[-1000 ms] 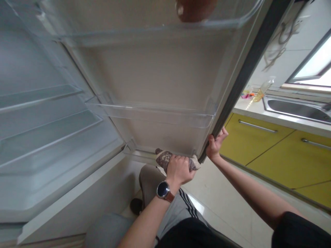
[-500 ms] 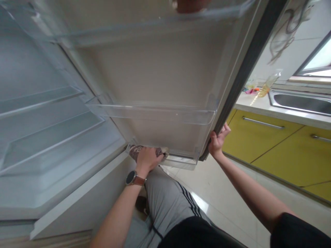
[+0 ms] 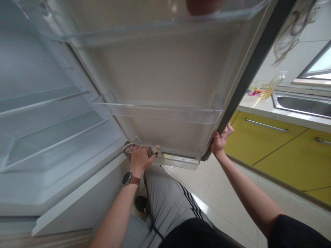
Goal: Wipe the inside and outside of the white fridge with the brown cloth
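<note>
My left hand (image 3: pixel 141 159) is closed around a brown and beige patterned cloth (image 3: pixel 128 149), pressed over the hinge-side end of the lowest clear door bin (image 3: pixel 181 162). The fingertips are partly hidden by the cloth. With my right hand (image 3: pixel 221 139) I grip the lower outer edge of the open fridge door (image 3: pixel 165 69), thumb on the inner side and fingers round the outside. A second clear bin (image 3: pixel 168 113) is fixed higher on the door.
To the left stands the fridge interior with glass shelves (image 3: pixel 54 137). Yellow cabinets (image 3: pixel 274 148), a steel sink (image 3: pixel 305 105) and a tilted bottle of yellow liquid (image 3: pixel 269 90) are at the right. A reddish-brown object (image 3: pixel 204 6) sits in the top door bin.
My left hand has slid the cloth a little to the left along the lowest bin, toward the hinge side. The right hand keeps its hold on the door edge while the view shifts slightly.
</note>
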The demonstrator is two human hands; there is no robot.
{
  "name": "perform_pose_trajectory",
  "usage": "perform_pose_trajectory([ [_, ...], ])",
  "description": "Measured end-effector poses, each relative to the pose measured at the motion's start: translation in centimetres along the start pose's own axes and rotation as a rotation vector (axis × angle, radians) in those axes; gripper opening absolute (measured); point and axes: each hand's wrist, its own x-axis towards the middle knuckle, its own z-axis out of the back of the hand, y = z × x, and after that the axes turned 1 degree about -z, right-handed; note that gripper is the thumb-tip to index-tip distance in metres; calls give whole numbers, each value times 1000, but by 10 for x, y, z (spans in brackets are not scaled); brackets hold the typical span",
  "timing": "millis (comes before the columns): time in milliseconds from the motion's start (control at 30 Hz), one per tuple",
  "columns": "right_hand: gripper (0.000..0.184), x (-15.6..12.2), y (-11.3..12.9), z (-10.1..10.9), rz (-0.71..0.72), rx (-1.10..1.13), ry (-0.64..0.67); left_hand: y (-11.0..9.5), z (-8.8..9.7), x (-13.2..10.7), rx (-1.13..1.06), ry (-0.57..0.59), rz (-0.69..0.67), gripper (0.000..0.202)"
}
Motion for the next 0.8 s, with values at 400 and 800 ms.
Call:
perform_pose_trajectory([
  [400, 76, -1, -5, -1, 33, 61, -1, 2, -5, -1, -4, -50, -13, 30],
  [800, 84, 0, -10, 1, -38, 38, -1, 1, -8, -1, 0, -64, -3, 29],
])
